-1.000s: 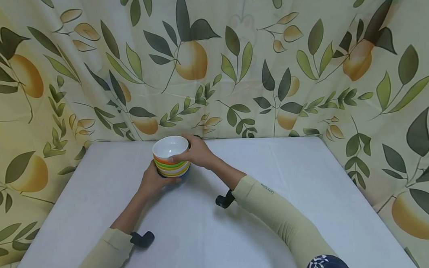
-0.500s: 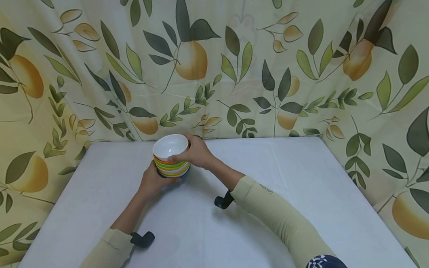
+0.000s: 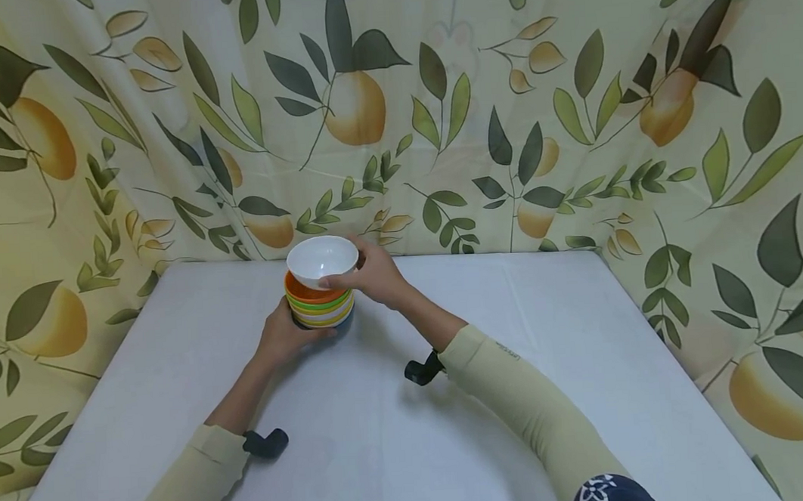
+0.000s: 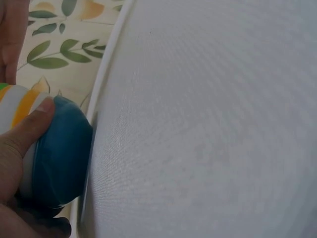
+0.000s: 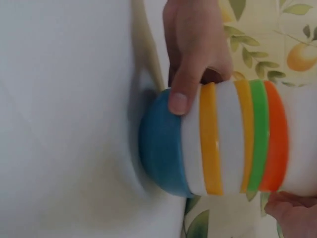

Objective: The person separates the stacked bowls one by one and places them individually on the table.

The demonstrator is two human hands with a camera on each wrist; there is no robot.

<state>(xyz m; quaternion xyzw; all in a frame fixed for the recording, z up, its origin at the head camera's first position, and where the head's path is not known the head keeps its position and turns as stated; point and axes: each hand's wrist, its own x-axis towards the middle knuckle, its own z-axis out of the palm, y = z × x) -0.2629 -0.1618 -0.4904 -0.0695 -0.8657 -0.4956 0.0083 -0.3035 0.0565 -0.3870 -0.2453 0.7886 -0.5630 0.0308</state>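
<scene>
A stack of nested bowls (image 3: pixel 321 312) stands near the far edge of the table, blue at the bottom, with white, yellow and green bands and an orange bowl (image 5: pixel 275 139) uppermost. My left hand (image 3: pixel 287 338) grips the stack low on its left side, its thumb across the blue bowl (image 4: pixel 62 151). Just above the orange bowl, my right hand (image 3: pixel 378 276) pinches a white bowl (image 3: pixel 322 259) by its right side, thumb at the front. The white bowl is tilted and partly lifted out. Whether it still touches the orange rim cannot be told.
The stack rests on a table with a white cloth (image 3: pixel 397 432). Behind it hangs a curtain (image 3: pixel 464 149) printed with fruit and leaves, close to the far table edge. Black wrist cameras (image 3: pixel 266 444) sit on both forearms.
My right hand has raised the white bowl up and slightly right, so the orange bowl's inside now shows. My left hand has stayed on the stack.
</scene>
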